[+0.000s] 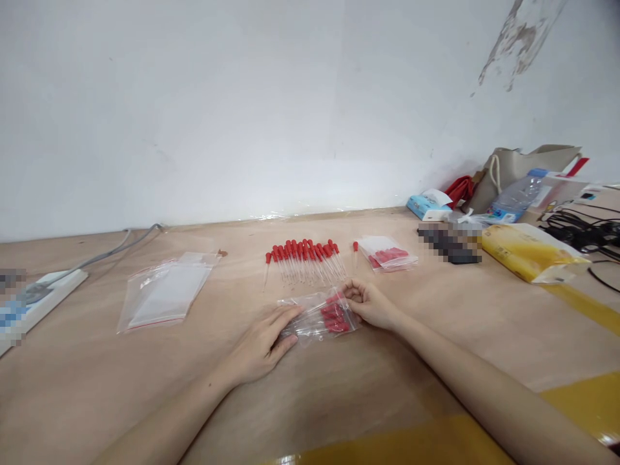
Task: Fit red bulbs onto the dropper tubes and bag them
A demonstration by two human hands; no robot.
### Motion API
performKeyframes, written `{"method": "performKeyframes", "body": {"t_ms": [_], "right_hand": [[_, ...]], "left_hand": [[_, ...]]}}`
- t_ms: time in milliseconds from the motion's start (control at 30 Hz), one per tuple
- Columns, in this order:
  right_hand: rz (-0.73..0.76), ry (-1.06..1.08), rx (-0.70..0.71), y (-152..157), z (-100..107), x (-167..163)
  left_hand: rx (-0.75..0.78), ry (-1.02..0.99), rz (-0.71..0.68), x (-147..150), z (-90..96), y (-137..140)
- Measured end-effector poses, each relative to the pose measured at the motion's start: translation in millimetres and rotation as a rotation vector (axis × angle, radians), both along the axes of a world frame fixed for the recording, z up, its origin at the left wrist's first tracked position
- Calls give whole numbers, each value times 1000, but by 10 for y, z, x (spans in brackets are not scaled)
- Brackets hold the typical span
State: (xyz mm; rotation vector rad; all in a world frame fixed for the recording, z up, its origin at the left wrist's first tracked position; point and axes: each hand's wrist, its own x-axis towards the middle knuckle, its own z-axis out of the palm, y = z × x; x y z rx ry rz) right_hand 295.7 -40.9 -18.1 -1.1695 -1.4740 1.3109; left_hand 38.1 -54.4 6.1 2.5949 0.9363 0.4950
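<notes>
Flat on the table lies a clear zip bag (310, 323) containing several droppers with red rubber bulbs (334, 316), bulbs toward the right. My left hand (264, 342) holds the bag's left end, fingers over its top and thumb along the near edge. At the right end, the curled fingers of my right hand (368, 303) pinch the bag's edge beside the bulbs. Just beyond the bag is a row of loose red-bulbed droppers (305, 255), their thin stems pointing toward me. One single dropper (355, 247) lies apart, to the right of the row.
A filled bag of droppers (392, 253) lies at right, flat plastic bags (167, 290) at left. A power strip (53, 297) with a grey cable is far left. On the right are a yellow tissue pack (533, 252), a dark blurred object (450, 245), a bottle (518, 194) and black cables (581, 229).
</notes>
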Motion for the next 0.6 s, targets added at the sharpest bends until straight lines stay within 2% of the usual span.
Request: {"method": "performKeyframes", "body": {"t_ms": [400, 533, 600], "right_hand": [[40, 84, 42, -21, 17, -26], [-57, 72, 90, -4, -33, -25], [-39, 83, 74, 0, -46, -21]], "left_hand": [[26, 51, 5, -14, -40, 16], [18, 64, 4, -13, -46, 20], [19, 63, 2, -16, -58, 26]]}}
